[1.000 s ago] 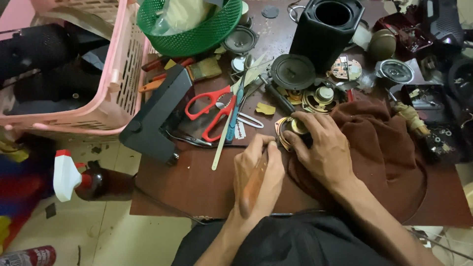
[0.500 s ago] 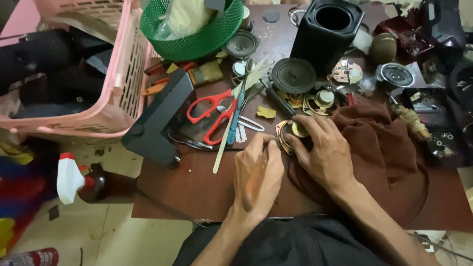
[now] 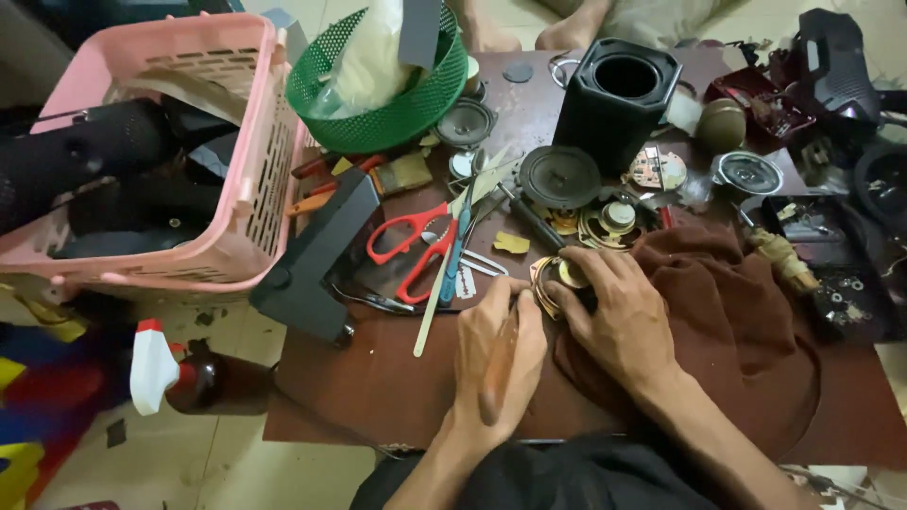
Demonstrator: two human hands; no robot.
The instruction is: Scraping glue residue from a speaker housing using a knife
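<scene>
A cluttered repair table beside a laundry basket

A pink plastic basket (image 3: 241, 189) stands at the table's left edge with dark items inside it; next to it sits a green mesh bowl (image 3: 416, 104) holding a clear plastic bag. Red-handled scissors (image 3: 416, 250) lie near the middle of the dark brown table (image 3: 378, 378), beside a black angular casing (image 3: 316, 260) that overhangs the left edge. A tall black speaker housing (image 3: 614, 99) stands upright at the back, with a round black speaker cone (image 3: 559, 177) just in front of it. A brown cloth (image 3: 746, 321) is spread across the right side. On the floor, lower left, is a brown spray bottle (image 3: 194, 378) with a white and red nozzle.
</scene>
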